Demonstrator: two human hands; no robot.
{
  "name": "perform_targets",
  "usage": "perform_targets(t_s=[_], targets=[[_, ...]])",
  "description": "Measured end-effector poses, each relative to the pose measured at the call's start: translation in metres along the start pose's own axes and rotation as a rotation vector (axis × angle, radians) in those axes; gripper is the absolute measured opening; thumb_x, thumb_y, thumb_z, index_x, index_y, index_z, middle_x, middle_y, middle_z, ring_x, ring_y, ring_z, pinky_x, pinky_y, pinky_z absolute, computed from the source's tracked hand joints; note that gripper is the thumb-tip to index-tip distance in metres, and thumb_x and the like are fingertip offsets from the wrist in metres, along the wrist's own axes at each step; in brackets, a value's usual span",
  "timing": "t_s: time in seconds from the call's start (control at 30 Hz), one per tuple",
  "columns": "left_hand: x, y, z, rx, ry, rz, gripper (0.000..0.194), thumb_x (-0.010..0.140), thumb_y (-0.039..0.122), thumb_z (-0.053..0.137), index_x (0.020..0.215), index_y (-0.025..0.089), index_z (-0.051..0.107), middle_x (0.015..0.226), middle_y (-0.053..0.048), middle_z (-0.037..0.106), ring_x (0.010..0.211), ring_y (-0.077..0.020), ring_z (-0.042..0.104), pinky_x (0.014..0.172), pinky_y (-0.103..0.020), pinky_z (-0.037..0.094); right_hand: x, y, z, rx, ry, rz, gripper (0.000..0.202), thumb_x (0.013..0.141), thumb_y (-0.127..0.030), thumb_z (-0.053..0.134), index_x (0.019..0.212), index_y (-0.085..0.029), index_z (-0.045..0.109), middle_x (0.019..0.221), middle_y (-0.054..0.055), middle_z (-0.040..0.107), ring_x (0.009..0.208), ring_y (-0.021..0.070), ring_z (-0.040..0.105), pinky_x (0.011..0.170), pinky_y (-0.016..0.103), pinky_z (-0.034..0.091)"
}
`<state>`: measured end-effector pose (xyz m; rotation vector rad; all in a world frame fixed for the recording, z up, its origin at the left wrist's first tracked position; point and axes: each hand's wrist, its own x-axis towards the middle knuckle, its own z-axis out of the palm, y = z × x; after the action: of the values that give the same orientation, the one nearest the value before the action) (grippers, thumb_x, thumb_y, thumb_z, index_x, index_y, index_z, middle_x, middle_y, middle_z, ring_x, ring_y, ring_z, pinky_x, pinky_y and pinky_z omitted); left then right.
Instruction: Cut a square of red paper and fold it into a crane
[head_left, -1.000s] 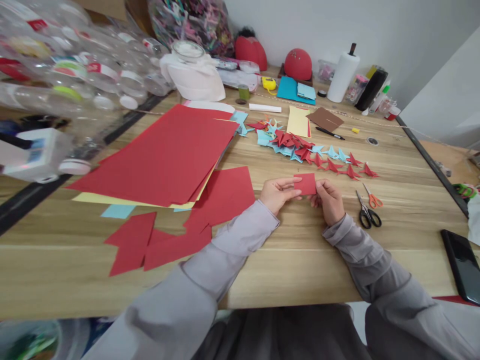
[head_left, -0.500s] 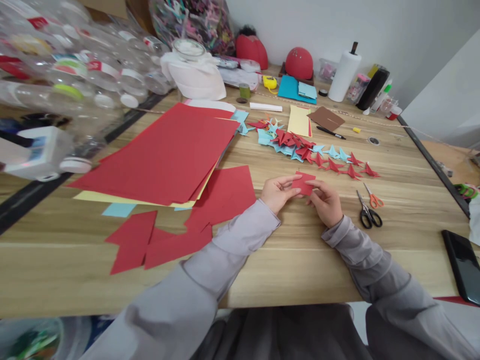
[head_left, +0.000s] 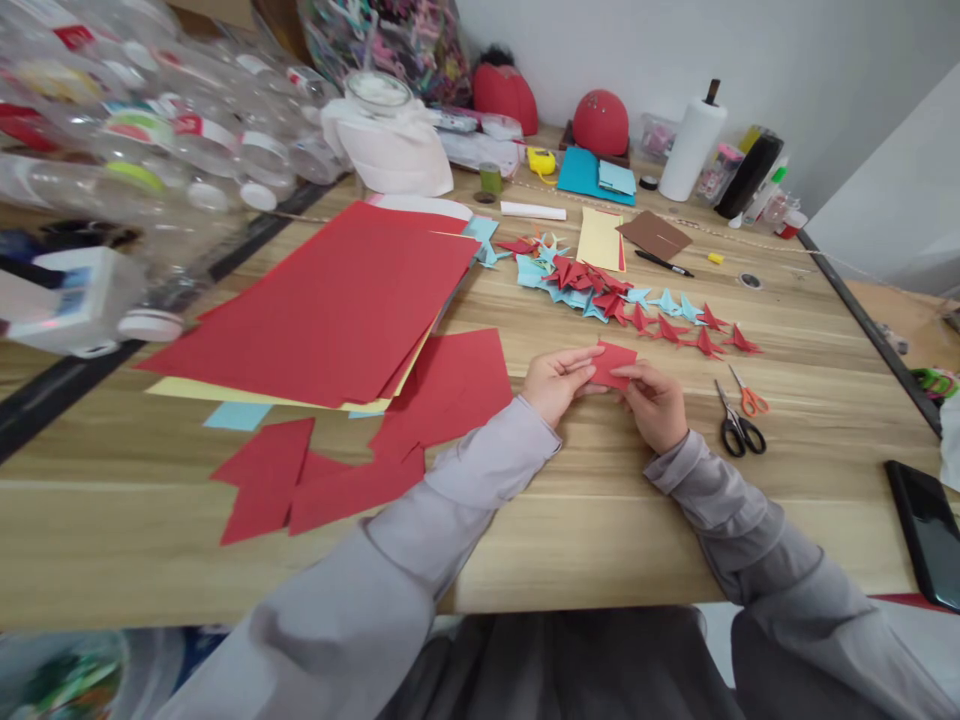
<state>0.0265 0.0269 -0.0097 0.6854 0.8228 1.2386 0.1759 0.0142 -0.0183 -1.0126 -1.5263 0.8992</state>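
Note:
Between my two hands, a small piece of red paper [head_left: 613,364] is held just above the wooden table. My left hand [head_left: 556,380] pinches its left edge with thumb and fingers. On its lower right side, my right hand [head_left: 651,402] grips it between thumb and forefinger. Beyond the hands lie folded paper cranes, red [head_left: 577,273] and light blue [head_left: 667,304], in a pile and a trailing row. Black-handled scissors [head_left: 739,430] and smaller orange-handled scissors [head_left: 750,395] rest to the right of my right hand.
A stack of large red sheets [head_left: 330,310] lies left, with cut red pieces [head_left: 352,490] in front. Plastic bottles [head_left: 187,150] crowd the far left. Yellow paper [head_left: 600,240], brown paper [head_left: 652,235] and a black pen [head_left: 664,263] lie behind the cranes. A phone [head_left: 926,530] sits at the right edge.
The red paper has turned a little and shifted slightly right between my fingers. Both hands keep hold of it, nearly in the same place.

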Motion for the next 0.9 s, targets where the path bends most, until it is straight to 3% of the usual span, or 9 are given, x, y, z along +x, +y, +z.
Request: perform_targets(t_s=[0.43, 0.67, 0.9], targets=[[0.0001, -0.0013, -0.0014, 0.028, -0.048, 0.005, 0.036, 0.057, 0.018, 0.076, 0.092, 0.014, 0.071, 0.086, -0.008, 0.073, 0.082, -0.0198, 0.068, 0.085, -0.039, 0.054, 0.0027, -0.0007, -0.0022, -0.065, 0.033, 0.007, 0.015, 0.066, -0.030, 0.074, 0.079, -0.024, 0.070, 0.078, 0.002, 0.061, 0.065, 0.0124, 0.053, 0.056, 0.026, 0.044], [-0.0041, -0.0034, 0.0023, 0.033, -0.093, 0.017, 0.041, 0.056, 0.027, 0.079, 0.094, 0.015, 0.071, 0.093, -0.009, 0.073, 0.089, -0.0227, 0.067, 0.090, -0.041, 0.052, 0.0026, -0.0026, -0.0018, -0.040, 0.137, 0.070, 0.011, 0.069, -0.033, 0.071, 0.070, -0.022, 0.071, 0.075, 0.002, 0.065, 0.069, 0.0148, 0.058, 0.058, 0.028, 0.047], [-0.0032, -0.0069, 0.0017, 0.053, -0.106, 0.029, 0.042, 0.054, 0.024, 0.079, 0.094, 0.016, 0.071, 0.093, -0.008, 0.072, 0.093, -0.0221, 0.066, 0.092, -0.040, 0.050, 0.0048, 0.0015, -0.0023, 0.100, 0.246, 0.169, 0.016, 0.062, -0.033, 0.076, 0.068, -0.020, 0.070, 0.076, 0.002, 0.066, 0.066, 0.0137, 0.058, 0.059, 0.029, 0.048]])
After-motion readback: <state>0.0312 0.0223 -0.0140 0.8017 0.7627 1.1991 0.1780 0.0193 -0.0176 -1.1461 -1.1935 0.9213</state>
